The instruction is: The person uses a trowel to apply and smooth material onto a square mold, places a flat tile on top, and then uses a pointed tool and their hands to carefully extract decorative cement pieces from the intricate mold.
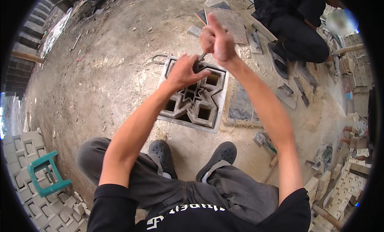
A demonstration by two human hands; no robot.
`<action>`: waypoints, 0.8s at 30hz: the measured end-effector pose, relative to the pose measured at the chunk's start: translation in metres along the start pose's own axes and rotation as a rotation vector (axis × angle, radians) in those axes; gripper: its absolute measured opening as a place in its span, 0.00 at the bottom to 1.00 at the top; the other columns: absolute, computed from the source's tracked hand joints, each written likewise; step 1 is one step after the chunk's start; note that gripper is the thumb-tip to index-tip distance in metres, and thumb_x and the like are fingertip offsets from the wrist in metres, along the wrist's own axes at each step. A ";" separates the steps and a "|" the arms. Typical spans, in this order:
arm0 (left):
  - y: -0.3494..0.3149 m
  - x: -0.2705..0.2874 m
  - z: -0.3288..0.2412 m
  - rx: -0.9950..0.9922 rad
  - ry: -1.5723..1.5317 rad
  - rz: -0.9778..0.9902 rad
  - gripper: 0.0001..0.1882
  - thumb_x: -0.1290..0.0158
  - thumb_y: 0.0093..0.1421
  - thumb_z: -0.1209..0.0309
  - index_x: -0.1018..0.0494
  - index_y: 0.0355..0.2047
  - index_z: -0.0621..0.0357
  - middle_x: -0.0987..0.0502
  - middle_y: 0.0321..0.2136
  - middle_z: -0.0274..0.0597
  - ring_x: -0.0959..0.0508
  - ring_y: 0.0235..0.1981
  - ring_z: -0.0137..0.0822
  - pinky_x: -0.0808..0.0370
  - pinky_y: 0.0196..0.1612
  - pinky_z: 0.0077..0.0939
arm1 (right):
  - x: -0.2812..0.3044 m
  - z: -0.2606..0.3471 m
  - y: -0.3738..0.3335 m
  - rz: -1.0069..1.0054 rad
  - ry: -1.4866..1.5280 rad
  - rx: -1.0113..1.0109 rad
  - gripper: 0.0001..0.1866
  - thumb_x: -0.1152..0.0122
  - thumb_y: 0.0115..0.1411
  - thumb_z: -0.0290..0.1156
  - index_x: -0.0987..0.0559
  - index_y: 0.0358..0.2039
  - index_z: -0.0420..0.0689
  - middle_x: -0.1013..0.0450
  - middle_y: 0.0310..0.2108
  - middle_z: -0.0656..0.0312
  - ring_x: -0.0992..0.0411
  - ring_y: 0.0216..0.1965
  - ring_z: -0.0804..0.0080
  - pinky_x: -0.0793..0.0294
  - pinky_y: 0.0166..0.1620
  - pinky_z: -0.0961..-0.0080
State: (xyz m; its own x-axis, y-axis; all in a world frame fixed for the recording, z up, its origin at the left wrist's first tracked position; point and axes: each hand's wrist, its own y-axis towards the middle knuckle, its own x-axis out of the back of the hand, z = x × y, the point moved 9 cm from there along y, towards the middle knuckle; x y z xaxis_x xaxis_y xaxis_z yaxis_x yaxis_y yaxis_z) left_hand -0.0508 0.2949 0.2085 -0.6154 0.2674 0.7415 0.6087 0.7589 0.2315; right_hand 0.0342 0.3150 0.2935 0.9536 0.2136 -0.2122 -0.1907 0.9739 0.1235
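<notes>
A square breeze-block mould [219, 119] lies on the ground in front of my feet. It has a metal frame, a star-shaped middle and several square openings. My left hand [185, 73] reaches over its far part, thumb stretched to the right, apart from the fingers; some fingertips are hidden behind a dark piece there. Above the far edge, my right hand [219, 43] is closed with its thumb up. A thin metal tool [203, 56] slants down from that fist toward the left hand; its lower end cannot be made out.
Right of the mould lies a dark flat plate [241, 103]. Trowels [286, 95] and a hammer-like tool [262, 139] lie farther right. Boards [230, 26] are at the back, beside a crouching person [294, 30]. A green stool [48, 174] stands at left by stacked blocks [20, 152].
</notes>
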 end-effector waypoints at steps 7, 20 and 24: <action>-0.004 -0.005 0.013 -0.032 -0.061 -0.217 0.22 0.35 0.48 0.55 0.24 0.33 0.61 0.22 0.26 0.50 0.24 0.32 0.51 0.29 0.44 0.42 | -0.032 0.005 -0.013 -0.115 -0.128 0.018 0.32 0.58 0.71 0.47 0.44 0.09 0.49 0.50 0.10 0.74 0.51 0.15 0.84 0.53 0.21 0.80; 0.000 0.010 0.001 0.028 -0.038 -0.270 0.25 0.32 0.44 0.54 0.24 0.31 0.62 0.22 0.25 0.53 0.23 0.33 0.52 0.27 0.41 0.41 | -0.021 0.023 -0.007 -0.134 -0.062 0.090 0.30 0.60 0.71 0.43 0.47 0.10 0.52 0.54 0.09 0.73 0.58 0.10 0.81 0.59 0.17 0.75; -0.001 0.013 0.009 0.214 -0.334 -0.235 0.25 0.30 0.46 0.56 0.28 0.36 0.59 0.22 0.26 0.51 0.21 0.28 0.48 0.25 0.35 0.36 | -0.026 0.071 0.007 -0.195 -0.030 0.103 0.30 0.58 0.71 0.44 0.48 0.10 0.52 0.57 0.09 0.73 0.59 0.11 0.81 0.60 0.17 0.75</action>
State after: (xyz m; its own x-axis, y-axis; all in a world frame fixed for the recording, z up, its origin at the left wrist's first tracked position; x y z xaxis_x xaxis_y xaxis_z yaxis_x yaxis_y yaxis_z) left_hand -0.0640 0.3032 0.2121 -0.8733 0.2238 0.4328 0.3383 0.9178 0.2081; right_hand 0.0243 0.3103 0.3691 0.9769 0.0185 -0.2127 0.0210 0.9831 0.1821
